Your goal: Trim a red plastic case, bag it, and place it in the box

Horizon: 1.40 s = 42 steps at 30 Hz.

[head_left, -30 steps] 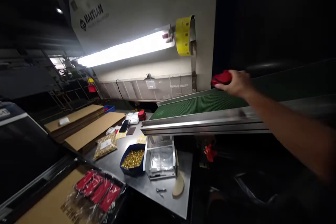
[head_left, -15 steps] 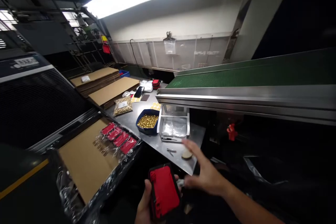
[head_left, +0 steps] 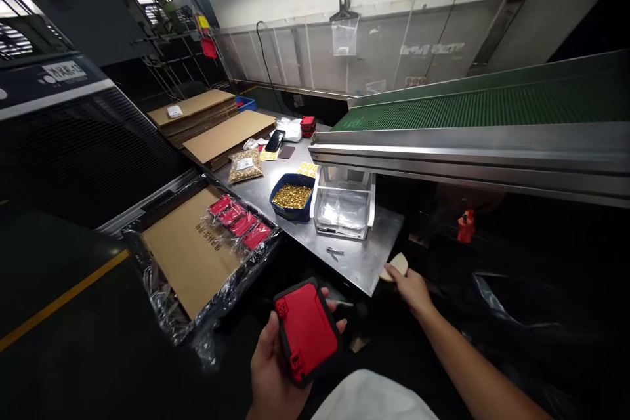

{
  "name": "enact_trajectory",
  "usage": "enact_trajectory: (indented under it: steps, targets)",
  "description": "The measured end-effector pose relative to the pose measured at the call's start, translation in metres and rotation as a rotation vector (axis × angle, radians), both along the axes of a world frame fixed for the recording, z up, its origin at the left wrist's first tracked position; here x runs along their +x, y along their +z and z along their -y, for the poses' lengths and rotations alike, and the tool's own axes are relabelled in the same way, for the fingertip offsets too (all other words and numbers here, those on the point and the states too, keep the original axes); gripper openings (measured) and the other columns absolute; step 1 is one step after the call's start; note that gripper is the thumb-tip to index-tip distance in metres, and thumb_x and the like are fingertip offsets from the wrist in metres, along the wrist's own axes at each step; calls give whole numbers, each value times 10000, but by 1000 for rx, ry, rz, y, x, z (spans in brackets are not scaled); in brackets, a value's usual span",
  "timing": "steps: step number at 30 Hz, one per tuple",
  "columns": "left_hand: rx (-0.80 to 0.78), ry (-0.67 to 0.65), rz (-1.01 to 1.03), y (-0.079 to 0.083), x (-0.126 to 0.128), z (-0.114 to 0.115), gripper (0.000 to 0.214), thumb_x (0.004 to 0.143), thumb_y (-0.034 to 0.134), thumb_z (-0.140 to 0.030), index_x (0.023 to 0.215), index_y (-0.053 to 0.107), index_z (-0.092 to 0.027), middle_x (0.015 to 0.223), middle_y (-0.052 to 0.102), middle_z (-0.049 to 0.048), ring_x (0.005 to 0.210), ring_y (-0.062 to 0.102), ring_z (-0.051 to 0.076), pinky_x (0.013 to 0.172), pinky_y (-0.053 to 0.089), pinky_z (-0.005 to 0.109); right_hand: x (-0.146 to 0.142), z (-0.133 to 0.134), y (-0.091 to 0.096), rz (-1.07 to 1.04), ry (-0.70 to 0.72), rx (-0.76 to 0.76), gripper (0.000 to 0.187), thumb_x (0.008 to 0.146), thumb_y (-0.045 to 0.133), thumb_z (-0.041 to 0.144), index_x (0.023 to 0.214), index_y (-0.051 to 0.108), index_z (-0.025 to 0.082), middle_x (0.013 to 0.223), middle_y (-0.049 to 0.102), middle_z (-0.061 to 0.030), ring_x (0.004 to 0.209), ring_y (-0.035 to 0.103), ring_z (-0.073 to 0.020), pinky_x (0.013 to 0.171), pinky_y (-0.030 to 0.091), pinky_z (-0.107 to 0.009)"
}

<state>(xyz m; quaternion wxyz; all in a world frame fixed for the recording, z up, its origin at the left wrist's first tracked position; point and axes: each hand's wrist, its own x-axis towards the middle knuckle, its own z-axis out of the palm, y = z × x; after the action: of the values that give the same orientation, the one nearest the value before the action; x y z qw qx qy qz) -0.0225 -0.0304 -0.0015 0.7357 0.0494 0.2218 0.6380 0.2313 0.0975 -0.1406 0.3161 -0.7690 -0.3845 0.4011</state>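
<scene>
Item: left hand [head_left: 276, 371], six o'clock, grip wrapped about the red case.
Item: red case [head_left: 309, 331], black-edged, six o'clock; probably light, stiff, little prone to slipping; best held by opposite long edges.
Item: pale half-round piece [head_left: 400, 264], between four and five o'clock, beside the desk [head_left: 361, 259] corner; presumably light.
Item: right hand [head_left: 412, 291], same bearing, grip pinching that piece.
</scene>
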Motion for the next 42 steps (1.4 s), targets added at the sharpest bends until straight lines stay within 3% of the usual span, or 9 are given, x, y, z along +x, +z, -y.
enact_trajectory:
  steps: [2, 5, 8, 11, 15, 22, 32, 37, 42]
  targets:
    - [-30, -21, 13, 1, 1, 2, 638, 974, 322, -558, 1286, 613, -84, 1314, 621, 241, 1184, 613, 388, 1039, 495, 579, -1, 18, 27, -119, 22, 11, 462, 755, 623, 576, 853, 659, 126, 674, 692, -111, 505, 617, -228, 462, 451, -332]
    - [-66, -75, 50, 1, 7, 2, 632, 892, 476, -652, 1291, 625, -186, 1226, 694, 170, 1118, 658, 357, 1047, 496, 544, -24, 52, 87, -284, 133, 101, 433, 733, 699, 588, 882, 647, 184, 670, 685, -48, 530, 607, -190, 467, 445, -291]
    - [-117, -58, 7, 0, 17, 2, 581, 888, 508, -629, 1373, 533, -310, 1213, 709, 111, 1147, 642, 338, 1078, 458, 543, -55, 81, 144, -505, 430, 338, 248, 758, 765, 390, 892, 653, 213, 825, 700, -50, 720, 659, -198, 615, 521, -292]
    - [-151, -16, -40, -2, 24, 5, 597, 894, 535, -587, 1430, 445, -340, 1213, 708, 86, 1215, 593, 316, 1094, 448, 488, -73, 95, 170, -554, 676, 495, 145, 802, 733, 287, 910, 650, 238, 862, 669, -19, 731, 629, -149, 647, 500, -265]
    - [-169, 3, -66, -2, 28, 10, 653, 883, 571, -564, 1464, 386, -329, 1200, 708, 96, 1214, 590, 318, 1079, 462, 464, -76, 95, 164, -446, 736, 646, 133, 834, 701, 249, 956, 649, 243, 870, 669, -10, 776, 626, -136, 702, 490, -262]
    - [-228, 33, -151, -4, 29, 13, 692, 877, 583, -556, 1472, 388, -263, 1244, 672, 148, 1197, 595, 360, 1035, 498, 496, -75, 96, 157, -407, 753, 669, 117, 858, 680, 284, 956, 659, 222, 849, 668, -16, 740, 620, -125, 667, 469, -257]
    - [-253, -4, -120, 0, 25, 15, 617, 879, 594, -534, 1432, 453, -300, 1222, 696, 124, 1198, 604, 341, 1042, 497, 484, -75, 92, 156, -376, 795, 612, 139, 870, 657, 332, 945, 664, 215, 850, 663, -26, 742, 612, -135, 660, 463, -262]
    - [-273, -36, -93, 1, 20, 15, 525, 956, 442, -525, 1401, 506, -253, 1276, 668, 141, 1200, 608, 319, 1049, 490, 477, -59, 72, 146, -382, 590, 512, 143, 852, 695, 344, 926, 662, 225, 854, 665, -12, 760, 621, -132, 667, 470, -258]
    - [-277, -78, -6, 4, 23, 14, 547, 883, 574, -562, 1354, 559, -285, 1172, 725, 113, 1129, 648, 319, 1045, 492, 478, -52, 81, 158, -530, 787, 436, 155, 836, 719, 312, 960, 666, 234, 881, 673, 2, 731, 616, -108, 654, 478, -239]
